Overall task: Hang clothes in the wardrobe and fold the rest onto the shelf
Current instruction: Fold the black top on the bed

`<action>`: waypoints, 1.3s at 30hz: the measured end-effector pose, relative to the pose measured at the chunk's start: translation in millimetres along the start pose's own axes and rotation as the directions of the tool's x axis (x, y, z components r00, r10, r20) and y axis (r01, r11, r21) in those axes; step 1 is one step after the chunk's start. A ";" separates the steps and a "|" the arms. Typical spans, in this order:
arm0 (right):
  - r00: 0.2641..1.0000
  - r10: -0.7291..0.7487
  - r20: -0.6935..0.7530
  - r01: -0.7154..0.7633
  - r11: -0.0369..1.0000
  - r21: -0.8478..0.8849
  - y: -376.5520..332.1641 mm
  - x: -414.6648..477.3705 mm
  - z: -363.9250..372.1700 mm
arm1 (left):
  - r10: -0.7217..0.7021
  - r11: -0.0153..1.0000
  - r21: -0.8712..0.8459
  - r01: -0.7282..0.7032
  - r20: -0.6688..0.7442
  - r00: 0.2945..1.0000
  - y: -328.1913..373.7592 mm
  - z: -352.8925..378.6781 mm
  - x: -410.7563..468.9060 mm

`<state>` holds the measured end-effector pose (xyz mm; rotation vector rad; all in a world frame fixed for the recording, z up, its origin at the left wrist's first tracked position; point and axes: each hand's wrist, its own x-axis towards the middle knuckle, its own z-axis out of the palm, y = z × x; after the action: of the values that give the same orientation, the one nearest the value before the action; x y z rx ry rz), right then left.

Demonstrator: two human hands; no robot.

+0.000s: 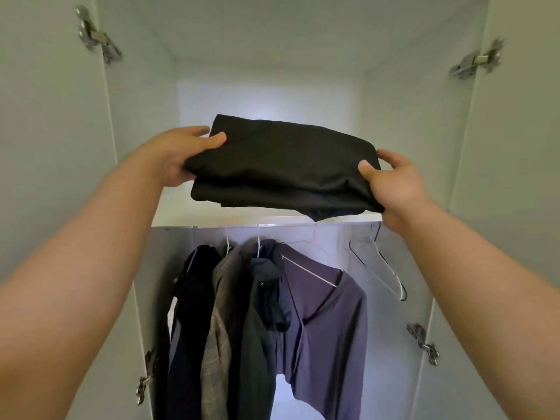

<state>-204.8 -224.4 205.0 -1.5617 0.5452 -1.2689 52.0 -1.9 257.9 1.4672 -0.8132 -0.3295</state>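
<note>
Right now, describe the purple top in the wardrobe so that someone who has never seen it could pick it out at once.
Look below the white shelf, where clothes hang in a row. The purple top is the rightmost garment, between a dark garment and the empty hangers. It alone is purple and faces you; the others are dark or plaid and hang edge-on.

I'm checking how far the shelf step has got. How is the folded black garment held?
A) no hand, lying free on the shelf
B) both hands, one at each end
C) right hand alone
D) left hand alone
B: the left hand and the right hand each grip one end of the folded black garment at the front edge of the shelf.
</note>
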 end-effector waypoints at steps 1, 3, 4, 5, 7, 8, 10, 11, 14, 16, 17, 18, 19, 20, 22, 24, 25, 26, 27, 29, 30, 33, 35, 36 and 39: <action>1.000 -0.014 0.009 0.014 1.000 -0.009 -1.7 14.5 8.4 | 0.015 1.000 -0.003 -0.015 -0.008 1.000 -1.3 -4.0 16.3; 0.999 -0.049 0.010 0.049 0.998 -0.039 -1.5 44.0 26.8 | 0.038 0.999 0.007 -0.038 -0.019 0.999 -5.5 -8.8 47.6; 0.997 -0.070 0.012 0.070 0.996 -0.052 1.0 59.4 36.3 | 0.041 0.999 0.016 -0.040 -0.020 0.999 -8.6 -10.9 64.2; 0.996 -0.085 0.016 0.086 0.994 -0.067 5.4 75.4 46.0 | 0.037 0.999 0.034 -0.036 -0.018 0.999 -11.1 -11.6 79.4; 0.995 -0.097 0.024 0.099 0.989 -0.108 16.9 104.3 66.3 | 0.008 0.997 0.072 -0.006 -0.025 1.000 -19.8 -12.8 107.7; 0.995 -0.097 0.033 0.101 0.986 -0.134 26.2 118.5 76.4 | -0.009 0.995 0.094 0.012 -0.035 0.999 -27.0 -14.0 121.6; 0.993 -0.078 0.082 0.094 0.973 -0.213 54.0 144.2 93.7 | -0.063 0.981 0.182 0.071 -0.047 0.997 -49.1 -14.1 145.6; 0.986 -0.076 0.149 0.123 0.936 -0.331 70.6 152.9 101.1 | -0.102 0.954 0.277 0.113 -0.056 0.993 -63.1 -11.4 154.1; 0.890 0.046 0.454 0.367 0.522 -0.770 111.0 174.9 116.9 | -0.180 0.582 0.789 0.198 -0.113 0.977 -95.8 -0.1 173.2; 0.856 0.109 0.505 0.469 0.243 -0.849 103.8 186.7 124.3 | -0.071 0.272 0.945 0.183 -0.170 0.983 -90.6 10.0 184.6; 0.854 0.098 0.511 0.493 0.162 -0.855 91.3 191.3 129.8 | 0.001 0.222 0.968 0.122 -0.125 0.992 -79.8 17.0 188.3; 0.845 0.075 0.529 0.514 0.155 -0.843 78.2 195.4 137.5 | 0.035 0.205 0.979 0.016 -0.023 0.999 -68.8 25.7 192.1; 0.827 0.045 0.560 0.540 0.211 -0.815 67.1 197.6 145.8 | 0.045 0.263 0.961 -0.090 0.081 0.996 -61.4 37.1 195.9; 0.812 0.028 0.583 0.545 0.322 -0.774 62.4 197.5 156.2 | 0.040 0.357 0.922 -0.149 0.144 0.989 -60.0 50.5 196.5; 0.776 0.029 0.630 0.537 0.493 -0.684 72.0 188.7 176.4 | 0.066 0.462 0.864 -0.202 0.194 0.979 -78.0 72.4 197.4; 0.734 0.085 0.674 0.567 0.471 -0.676 102.1 178.1 191.1 | 0.059 0.402 0.889 -0.217 0.211 0.976 -102.5 83.2 196.5; 0.729 0.099 0.678 0.592 0.406 -0.696 116.8 174.9 192.7 | 0.061 0.339 0.915 -0.218 0.210 0.976 -112.5 80.5 196.0; 0.733 0.100 0.672 0.602 0.365 -0.710 126.6 174.2 191.4 | 0.065 0.284 0.936 -0.208 0.198 0.978 -119.0 75.0 193.9; 0.740 0.103 0.665 0.600 0.346 -0.721 131.1 174.7 187.9 | 0.067 0.246 0.951 -0.189 0.178 0.982 -121.5 69.2 192.0; 0.737 0.128 0.664 0.606 0.310 -0.733 131.1 174.8 181.6 | 0.046 0.200 0.969 -0.144 0.138 0.989 -121.6 61.6 186.2; 0.733 0.161 0.661 0.606 0.289 -0.741 130.5 173.5 179.5 | 0.021 0.185 0.975 -0.121 0.119 0.993 -121.1 60.2 182.0; 0.733 0.237 0.638 0.585 0.258 -0.769 124.5 167.5 171.6 | -0.027 0.180 0.982 -0.056 0.062 0.998 -120.8 57.8 170.3; 0.733 0.270 0.625 0.570 0.259 -0.780 123.5 164.4 170.4 | -0.057 0.197 0.980 -0.019 0.031 0.998 -121.5 52.6 164.7; 0.738 0.276 0.616 0.562 0.254 -0.787 122.3 165.2 169.8 | -0.066 0.204 0.979 -0.003 0.017 0.998 -120.5 50.5 162.3; 0.762 0.275 0.586 0.528 0.259 -0.809 117.5 166.4 172.2 | -0.117 0.209 0.977 0.047 -0.022 0.993 -115.8 47.5 154.7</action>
<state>37.0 -335.6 186.2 -3.0256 0.7980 -0.2230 160.8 -152.5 186.6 2.7686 -1.0557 0.1759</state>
